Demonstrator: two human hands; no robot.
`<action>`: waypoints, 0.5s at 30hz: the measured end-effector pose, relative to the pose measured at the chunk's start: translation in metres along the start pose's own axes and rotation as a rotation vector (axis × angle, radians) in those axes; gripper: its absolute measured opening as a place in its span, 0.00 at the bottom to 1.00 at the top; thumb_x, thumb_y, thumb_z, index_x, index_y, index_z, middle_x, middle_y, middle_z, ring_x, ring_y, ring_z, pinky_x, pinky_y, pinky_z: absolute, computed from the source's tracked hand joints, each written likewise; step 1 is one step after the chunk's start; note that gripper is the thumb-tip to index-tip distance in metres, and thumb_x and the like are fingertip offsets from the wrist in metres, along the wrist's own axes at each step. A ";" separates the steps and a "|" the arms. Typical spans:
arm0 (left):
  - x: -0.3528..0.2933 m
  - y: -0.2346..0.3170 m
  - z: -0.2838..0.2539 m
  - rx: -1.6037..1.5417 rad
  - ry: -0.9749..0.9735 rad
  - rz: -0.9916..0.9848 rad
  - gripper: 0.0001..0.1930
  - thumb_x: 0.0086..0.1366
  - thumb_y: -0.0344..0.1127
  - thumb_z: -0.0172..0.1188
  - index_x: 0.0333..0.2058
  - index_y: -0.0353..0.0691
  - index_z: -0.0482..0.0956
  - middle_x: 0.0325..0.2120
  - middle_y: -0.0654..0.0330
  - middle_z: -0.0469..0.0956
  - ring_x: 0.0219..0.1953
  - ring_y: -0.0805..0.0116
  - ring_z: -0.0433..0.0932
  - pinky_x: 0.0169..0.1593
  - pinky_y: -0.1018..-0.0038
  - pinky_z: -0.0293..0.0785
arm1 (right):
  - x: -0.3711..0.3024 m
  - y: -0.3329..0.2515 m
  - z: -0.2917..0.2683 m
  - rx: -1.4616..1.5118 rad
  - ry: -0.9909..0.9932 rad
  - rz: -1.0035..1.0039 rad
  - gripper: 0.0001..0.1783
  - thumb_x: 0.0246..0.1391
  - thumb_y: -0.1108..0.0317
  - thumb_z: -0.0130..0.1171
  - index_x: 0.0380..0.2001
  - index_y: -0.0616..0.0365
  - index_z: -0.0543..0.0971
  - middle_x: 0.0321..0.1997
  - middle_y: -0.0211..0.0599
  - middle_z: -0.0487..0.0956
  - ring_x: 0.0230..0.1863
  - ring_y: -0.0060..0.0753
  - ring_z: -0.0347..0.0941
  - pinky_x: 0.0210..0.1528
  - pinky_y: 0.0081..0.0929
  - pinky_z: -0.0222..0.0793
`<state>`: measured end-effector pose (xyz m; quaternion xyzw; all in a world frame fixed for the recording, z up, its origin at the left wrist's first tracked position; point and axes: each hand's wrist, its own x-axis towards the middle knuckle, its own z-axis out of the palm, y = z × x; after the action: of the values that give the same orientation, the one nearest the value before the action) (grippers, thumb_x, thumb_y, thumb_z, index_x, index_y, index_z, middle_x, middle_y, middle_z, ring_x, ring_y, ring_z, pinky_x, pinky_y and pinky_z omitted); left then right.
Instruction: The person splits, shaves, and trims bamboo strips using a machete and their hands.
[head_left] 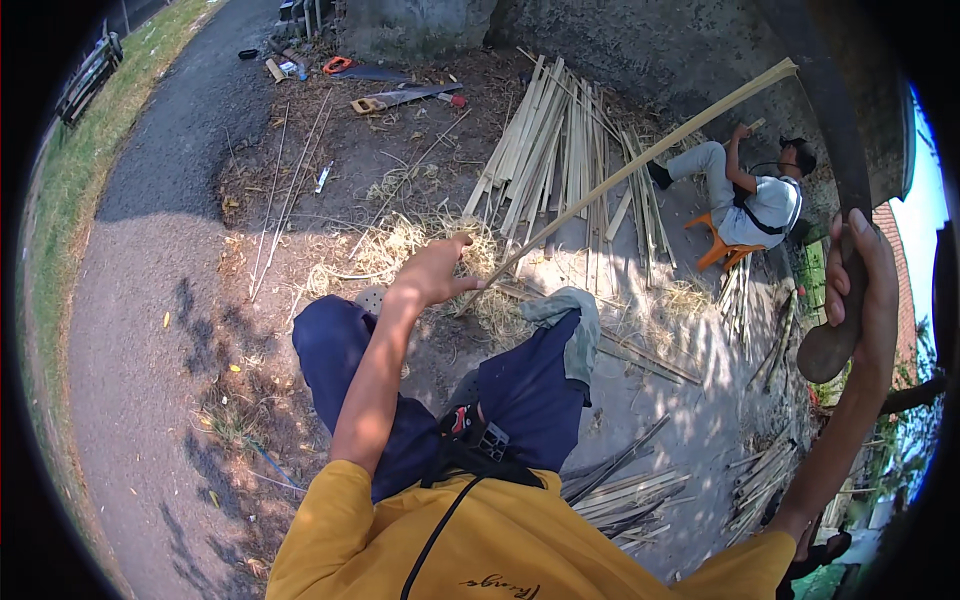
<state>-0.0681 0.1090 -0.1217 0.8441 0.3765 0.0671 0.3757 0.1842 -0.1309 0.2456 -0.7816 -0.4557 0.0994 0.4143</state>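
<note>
My right hand [866, 290] grips a dark blade [843, 130] by its knobbed handle [830, 352], while my left hand [436, 272], fingers parted, thumbs the pale strip [640, 180] at its near end, presumably for steadiness.

- A handsaw [408, 97] with a wooden handle, lying on the dirt.
- A second saw [372, 73] just beyond it, orange at the handle, dark along the blade.
- A person [772, 208] in a pale top and dark cap, sitting at the right on an orange stool [712, 244].
- A grey wall [640, 40] behind the yard.
- A paved road [140, 290] down the left, bordered by a grass strip [112, 135].
</note>
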 end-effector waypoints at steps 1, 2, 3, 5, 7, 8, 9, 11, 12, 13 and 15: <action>0.009 0.000 0.015 -0.069 0.108 0.084 0.41 0.56 0.51 0.75 0.63 0.38 0.69 0.57 0.43 0.76 0.61 0.48 0.74 0.65 0.58 0.70 | -0.003 -0.001 -0.001 -0.018 0.002 0.011 0.28 0.65 0.41 0.53 0.37 0.60 0.73 0.12 0.23 0.63 0.07 0.16 0.59 0.11 0.14 0.55; 0.018 0.002 0.031 -0.071 0.115 0.092 0.41 0.56 0.51 0.75 0.63 0.38 0.69 0.57 0.43 0.76 0.61 0.48 0.74 0.65 0.58 0.70 | -0.006 -0.001 -0.001 -0.022 0.008 0.004 0.28 0.65 0.41 0.53 0.37 0.60 0.73 0.12 0.23 0.63 0.07 0.16 0.59 0.11 0.14 0.55; 0.025 0.002 0.046 -0.088 0.237 0.158 0.42 0.54 0.51 0.76 0.62 0.38 0.69 0.57 0.43 0.76 0.61 0.49 0.74 0.66 0.57 0.69 | -0.007 0.002 0.000 -0.001 -0.001 0.008 0.28 0.65 0.42 0.53 0.37 0.60 0.73 0.13 0.24 0.63 0.08 0.16 0.59 0.11 0.15 0.55; 0.045 0.003 0.072 -0.106 0.368 0.232 0.43 0.52 0.52 0.77 0.62 0.38 0.70 0.57 0.44 0.76 0.61 0.50 0.74 0.66 0.57 0.69 | -0.012 -0.001 0.001 0.025 -0.020 0.009 0.26 0.65 0.43 0.54 0.37 0.61 0.73 0.14 0.26 0.64 0.09 0.17 0.60 0.12 0.16 0.55; 0.068 -0.002 0.095 -0.393 0.327 0.294 0.43 0.50 0.53 0.78 0.60 0.39 0.70 0.57 0.46 0.76 0.62 0.54 0.74 0.66 0.59 0.68 | -0.019 -0.007 0.002 0.052 -0.020 0.003 0.26 0.66 0.44 0.54 0.37 0.60 0.73 0.14 0.26 0.64 0.09 0.17 0.60 0.12 0.17 0.56; 0.078 -0.010 0.106 -0.387 0.341 0.296 0.43 0.50 0.53 0.78 0.60 0.39 0.70 0.57 0.46 0.76 0.62 0.54 0.74 0.66 0.59 0.68 | -0.021 -0.009 0.003 0.081 -0.027 0.005 0.25 0.66 0.44 0.54 0.37 0.60 0.73 0.14 0.26 0.64 0.10 0.17 0.60 0.12 0.17 0.56; 0.084 -0.019 0.120 -0.416 0.352 0.333 0.38 0.51 0.53 0.78 0.55 0.38 0.74 0.51 0.48 0.79 0.56 0.55 0.77 0.61 0.60 0.72 | -0.022 -0.009 0.004 0.126 -0.046 0.005 0.23 0.66 0.47 0.55 0.38 0.60 0.73 0.15 0.27 0.65 0.10 0.17 0.60 0.13 0.17 0.56; 0.096 -0.030 0.140 -0.435 0.376 0.379 0.34 0.52 0.53 0.77 0.50 0.37 0.78 0.45 0.51 0.82 0.51 0.56 0.81 0.56 0.62 0.75 | -0.024 -0.005 0.004 0.154 -0.038 -0.009 0.22 0.66 0.48 0.56 0.38 0.60 0.73 0.16 0.27 0.65 0.10 0.17 0.60 0.13 0.17 0.56; 0.101 -0.031 0.151 -0.541 0.239 0.176 0.28 0.55 0.54 0.75 0.43 0.37 0.81 0.35 0.54 0.82 0.40 0.59 0.81 0.47 0.62 0.76 | -0.027 -0.003 0.004 0.172 -0.029 -0.005 0.22 0.66 0.49 0.57 0.38 0.60 0.73 0.16 0.28 0.66 0.10 0.17 0.60 0.13 0.17 0.57; 0.103 -0.028 0.157 -0.643 0.095 -0.029 0.24 0.58 0.56 0.72 0.35 0.36 0.84 0.26 0.56 0.82 0.30 0.62 0.81 0.38 0.62 0.77 | -0.029 -0.004 0.005 0.175 -0.027 -0.007 0.21 0.66 0.50 0.57 0.38 0.60 0.73 0.18 0.30 0.66 0.11 0.17 0.60 0.13 0.16 0.57; 0.101 -0.024 0.165 -0.642 0.225 -0.053 0.24 0.61 0.56 0.69 0.28 0.36 0.83 0.18 0.59 0.77 0.23 0.65 0.75 0.33 0.62 0.73 | -0.027 -0.007 0.004 0.148 -0.041 -0.020 0.21 0.66 0.50 0.57 0.38 0.60 0.73 0.18 0.30 0.66 0.11 0.17 0.60 0.13 0.16 0.57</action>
<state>0.0548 0.0927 -0.2726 0.6600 0.3971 0.2649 0.5801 0.1625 -0.1488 0.2421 -0.7422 -0.4630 0.1445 0.4625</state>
